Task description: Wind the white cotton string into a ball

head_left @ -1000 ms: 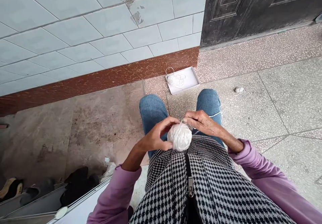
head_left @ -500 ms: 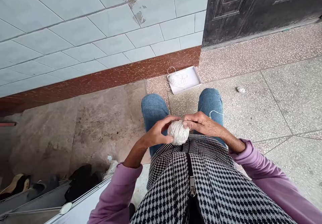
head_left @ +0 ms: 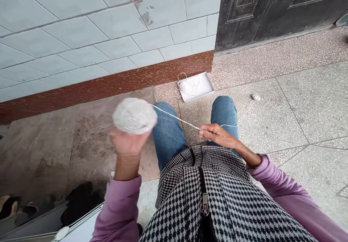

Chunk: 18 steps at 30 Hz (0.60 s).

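A ball of white yarn (head_left: 134,115), blurred by motion, is held up in my left hand (head_left: 129,142), out to the left of my knees. Most of the left fingers are hidden behind the ball. From it a taut white strand (head_left: 176,118) runs across my left knee to my right hand (head_left: 217,135). The thumb and fingers of that hand pinch the strand above my lap. Past the right hand, the strand's other end lies over my right knee.
By the wall's brown base sits a shallow white box (head_left: 199,86) with loose white cord in it. A small whitish lump (head_left: 256,97) lies on the floor to the right. Dark shoes (head_left: 81,200) are at lower left, beside a white-edged rack. A black door (head_left: 261,9) stands at upper right.
My left hand has carried the yarn ball up and left, away from my lap, drawing out a strand. My right hand has stayed near the same place, pinching the yarn.
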{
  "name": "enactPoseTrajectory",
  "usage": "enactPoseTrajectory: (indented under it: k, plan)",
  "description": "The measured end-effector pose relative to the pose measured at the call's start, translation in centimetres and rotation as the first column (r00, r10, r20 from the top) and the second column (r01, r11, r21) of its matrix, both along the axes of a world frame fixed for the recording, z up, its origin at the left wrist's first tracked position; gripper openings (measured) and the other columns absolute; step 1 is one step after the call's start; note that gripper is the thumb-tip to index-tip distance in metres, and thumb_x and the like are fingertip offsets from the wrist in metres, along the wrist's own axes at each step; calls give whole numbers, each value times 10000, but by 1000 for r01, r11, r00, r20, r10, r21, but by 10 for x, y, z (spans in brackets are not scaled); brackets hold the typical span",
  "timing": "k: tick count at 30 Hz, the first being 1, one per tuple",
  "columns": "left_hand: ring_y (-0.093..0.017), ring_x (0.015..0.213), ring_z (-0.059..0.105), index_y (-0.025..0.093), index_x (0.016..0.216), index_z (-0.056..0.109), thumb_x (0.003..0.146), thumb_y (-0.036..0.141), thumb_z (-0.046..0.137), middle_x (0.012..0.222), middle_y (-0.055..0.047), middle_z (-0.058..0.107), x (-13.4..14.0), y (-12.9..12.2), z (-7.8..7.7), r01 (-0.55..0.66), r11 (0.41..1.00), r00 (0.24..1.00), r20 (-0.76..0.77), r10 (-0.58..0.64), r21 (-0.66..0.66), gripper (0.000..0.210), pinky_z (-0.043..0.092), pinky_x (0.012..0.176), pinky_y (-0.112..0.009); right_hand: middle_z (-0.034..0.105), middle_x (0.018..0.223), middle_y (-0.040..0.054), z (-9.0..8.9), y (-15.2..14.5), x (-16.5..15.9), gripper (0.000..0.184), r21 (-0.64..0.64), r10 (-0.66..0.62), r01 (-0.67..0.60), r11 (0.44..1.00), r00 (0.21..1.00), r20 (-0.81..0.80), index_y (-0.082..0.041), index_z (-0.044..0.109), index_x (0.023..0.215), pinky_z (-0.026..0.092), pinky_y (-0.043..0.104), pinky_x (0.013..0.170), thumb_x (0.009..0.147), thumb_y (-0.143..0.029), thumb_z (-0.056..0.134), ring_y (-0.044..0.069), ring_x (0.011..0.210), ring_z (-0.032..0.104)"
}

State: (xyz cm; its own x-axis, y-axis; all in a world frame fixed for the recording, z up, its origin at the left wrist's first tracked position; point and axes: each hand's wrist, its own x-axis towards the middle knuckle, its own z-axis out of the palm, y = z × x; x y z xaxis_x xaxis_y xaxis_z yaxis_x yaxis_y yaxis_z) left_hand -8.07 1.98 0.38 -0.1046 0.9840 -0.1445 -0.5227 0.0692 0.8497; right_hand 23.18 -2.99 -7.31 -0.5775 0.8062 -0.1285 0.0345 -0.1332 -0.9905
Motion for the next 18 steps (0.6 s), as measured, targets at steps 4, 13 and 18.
enactPoseTrajectory:
  k: [4,13,18]
  plan:
    - [-231,1154,681,268,1021,661,638,585,879,1228,-17,772,-50,32,22,-288,943,956,-8,294,166,543,590,741,-237,577,740,-20,5,9,52,487,17,-68,66,998,995,80,-185,743,938,344,273,589,1015,-665,709,118,652,464]
    - [-155,1045,637,228,1072,554,616,342,707,1027,26,688,-198,34,8,-574,819,816,-100,570,-18,494,547,811,-222,302,502,-56,34,10,206,445,7,-695,701,713,706,139,-318,743,726,92,309,506,763,-719,930,111,461,167]
    - [-182,1077,590,247,957,474,624,434,783,897,45,628,-203,35,-18,-516,856,837,-224,499,-19,491,507,915,-264,170,401,-72,20,19,261,428,71,-791,801,595,566,233,-365,681,651,79,345,464,787,-735,846,73,346,117]
